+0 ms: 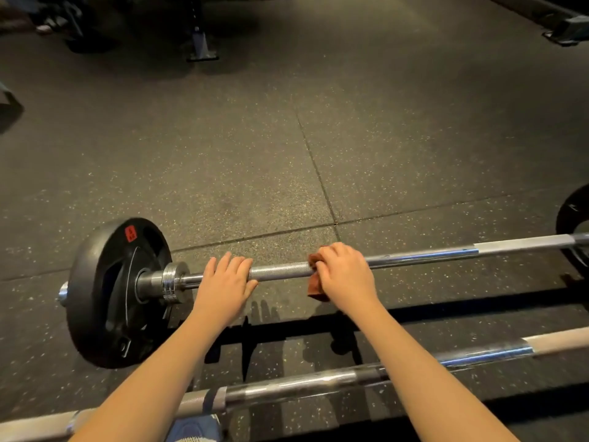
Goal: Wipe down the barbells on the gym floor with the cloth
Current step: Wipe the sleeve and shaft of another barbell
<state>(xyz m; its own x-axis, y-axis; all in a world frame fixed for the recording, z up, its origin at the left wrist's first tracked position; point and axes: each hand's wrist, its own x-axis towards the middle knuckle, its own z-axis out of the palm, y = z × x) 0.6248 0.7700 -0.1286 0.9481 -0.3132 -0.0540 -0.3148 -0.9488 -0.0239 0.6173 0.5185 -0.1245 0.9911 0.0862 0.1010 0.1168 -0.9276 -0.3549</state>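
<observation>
Rust-brown cloth (315, 286). Silver barbell (280, 270) with a fine crosshatched pattern on its grip. Black weight plate (108, 291) bearing a small red label (131, 233). Dark grey floor (223, 138) speckled with pale flecks. Blue shoe (194, 425).

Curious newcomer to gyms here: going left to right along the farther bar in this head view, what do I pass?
Black weight plate, collar, left hand, knurled barbell shaft, right hand gripping the cloth, second plate.

A grey metal rack foot (202, 49) stands far back on the dark speckled rubber floor (223, 138); a blue fabric shoe (194, 427) shows nearest.
</observation>
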